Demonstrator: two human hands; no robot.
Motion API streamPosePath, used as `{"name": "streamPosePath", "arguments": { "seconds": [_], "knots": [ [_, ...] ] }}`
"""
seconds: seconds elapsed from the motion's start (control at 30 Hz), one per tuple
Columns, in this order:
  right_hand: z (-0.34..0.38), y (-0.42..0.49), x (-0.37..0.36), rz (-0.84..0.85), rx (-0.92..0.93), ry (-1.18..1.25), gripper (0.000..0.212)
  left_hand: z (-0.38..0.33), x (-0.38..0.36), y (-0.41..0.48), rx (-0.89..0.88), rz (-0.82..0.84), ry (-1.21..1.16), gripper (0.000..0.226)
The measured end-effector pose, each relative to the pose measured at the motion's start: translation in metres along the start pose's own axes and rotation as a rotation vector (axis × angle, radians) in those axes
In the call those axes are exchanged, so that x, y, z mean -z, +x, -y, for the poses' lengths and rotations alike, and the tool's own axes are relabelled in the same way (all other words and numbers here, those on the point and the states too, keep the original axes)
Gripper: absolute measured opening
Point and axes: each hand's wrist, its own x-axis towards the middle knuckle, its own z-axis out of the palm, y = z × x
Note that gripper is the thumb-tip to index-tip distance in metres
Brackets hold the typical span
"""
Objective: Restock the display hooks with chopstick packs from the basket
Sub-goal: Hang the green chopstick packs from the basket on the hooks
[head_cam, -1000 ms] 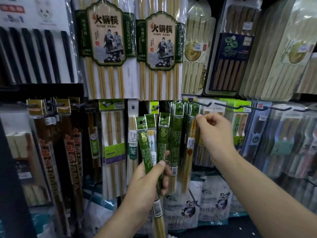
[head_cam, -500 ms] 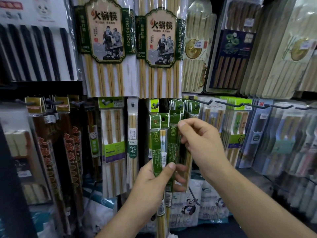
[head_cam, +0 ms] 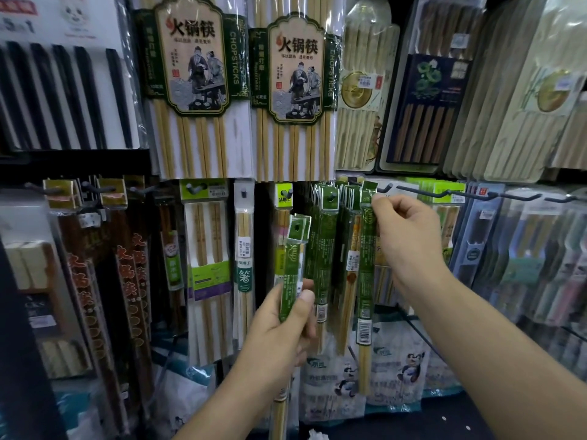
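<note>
My left hand (head_cam: 279, 325) grips a small bundle of green chopstick packs (head_cam: 293, 249) upright in front of the display, thumb across their middle. My right hand (head_cam: 406, 236) pinches one green chopstick pack (head_cam: 365, 281) near its header and holds it up at the tip of a dark display hook (head_cam: 386, 187). More green packs of the same kind (head_cam: 327, 223) hang on a hook just left of it. The basket is out of view.
Large hot-pot chopstick packs (head_cam: 190, 74) hang above. Wooden and bamboo packs (head_cam: 209, 249) hang to the left, blue-carded packs (head_cam: 486, 236) on long hooks (head_cam: 444, 193) to the right. Panda-printed bags (head_cam: 381, 376) sit on the shelf below.
My right hand took one green pack from the bundle in my left hand and raised it up and right to the hook tip. My left hand stayed low with the remaining packs.
</note>
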Motion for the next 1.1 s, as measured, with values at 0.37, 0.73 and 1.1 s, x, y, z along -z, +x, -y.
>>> {"name": "streamPosePath", "arguments": {
  "seconds": [0.37, 0.73, 1.1],
  "knots": [
    [-0.009, 0.003, -0.002, -0.023, 0.028, -0.026, 0.035, -0.008, -0.003, -0.003, -0.060, -0.062, 0.012, 0.053],
    [-0.016, -0.020, -0.003, -0.001, 0.018, -0.012, 0.026, -0.005, -0.003, -0.001, -0.090, -0.152, 0.068, 0.019],
    [-0.007, -0.039, -0.009, 0.179, 0.003, -0.001, 0.025, -0.004, -0.010, -0.004, -0.106, -0.118, 0.045, 0.021]
  ]
}}
